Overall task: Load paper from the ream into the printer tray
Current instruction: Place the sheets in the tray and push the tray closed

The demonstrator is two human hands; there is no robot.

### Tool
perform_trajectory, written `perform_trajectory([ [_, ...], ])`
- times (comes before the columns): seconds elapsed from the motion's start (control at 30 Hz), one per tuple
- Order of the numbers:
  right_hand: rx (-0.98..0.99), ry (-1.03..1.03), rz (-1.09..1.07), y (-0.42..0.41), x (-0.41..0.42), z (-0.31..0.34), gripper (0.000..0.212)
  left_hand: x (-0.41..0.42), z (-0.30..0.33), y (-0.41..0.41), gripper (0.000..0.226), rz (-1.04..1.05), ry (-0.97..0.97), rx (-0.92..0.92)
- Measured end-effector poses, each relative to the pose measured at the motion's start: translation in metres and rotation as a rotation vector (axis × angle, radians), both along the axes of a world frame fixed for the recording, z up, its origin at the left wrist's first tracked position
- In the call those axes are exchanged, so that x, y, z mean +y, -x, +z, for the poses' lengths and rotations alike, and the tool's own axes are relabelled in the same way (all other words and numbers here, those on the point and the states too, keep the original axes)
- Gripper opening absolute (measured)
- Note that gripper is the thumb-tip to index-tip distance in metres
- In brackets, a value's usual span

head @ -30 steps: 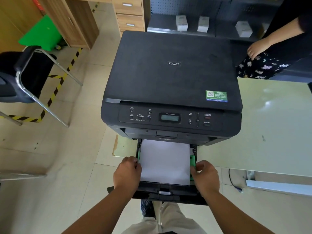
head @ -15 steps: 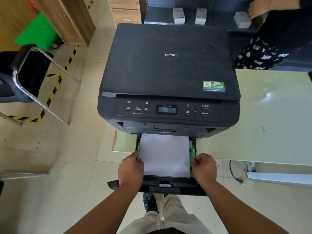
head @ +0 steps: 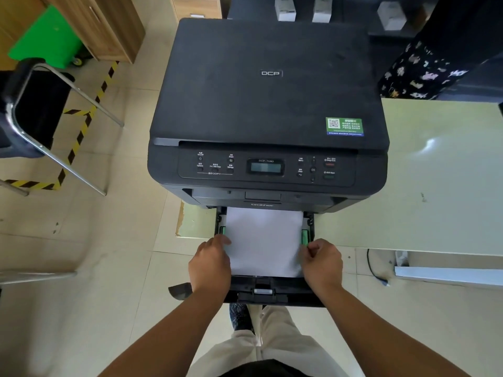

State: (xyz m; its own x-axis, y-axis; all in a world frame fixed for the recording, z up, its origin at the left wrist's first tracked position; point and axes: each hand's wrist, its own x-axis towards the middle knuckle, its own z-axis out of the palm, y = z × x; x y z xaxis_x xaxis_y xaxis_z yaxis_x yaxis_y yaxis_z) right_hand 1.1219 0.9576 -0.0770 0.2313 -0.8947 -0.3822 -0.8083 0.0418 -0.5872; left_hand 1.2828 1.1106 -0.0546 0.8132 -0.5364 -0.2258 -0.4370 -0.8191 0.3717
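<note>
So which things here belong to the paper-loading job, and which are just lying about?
Job: printer; pulled-out tray; paper stack; green guides; left hand; right hand.

Lying about: chair; green bin; white boxes; table.

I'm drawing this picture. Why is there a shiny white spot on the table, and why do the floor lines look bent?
Head view: the white spot is light glaring off the glossy table right of the printer; the wide-angle lens curves the floor lines and the chair near the edges; the paper looks sharp.
</note>
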Motion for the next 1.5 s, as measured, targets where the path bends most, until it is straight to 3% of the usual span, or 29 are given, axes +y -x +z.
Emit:
perform_trajectory([
  [0.83,0.209,0.102,0.137,0.005,-0.008,0.006,0.011,0.010,0.001,-0.012,0.064,-0.284,-0.255,-0.010],
  [1.5,0.294,0.126,0.201,0.004,-0.008,0.008,0.013,0.010,-0.008,-0.010,0.040,-0.169,-0.042,-0.009],
])
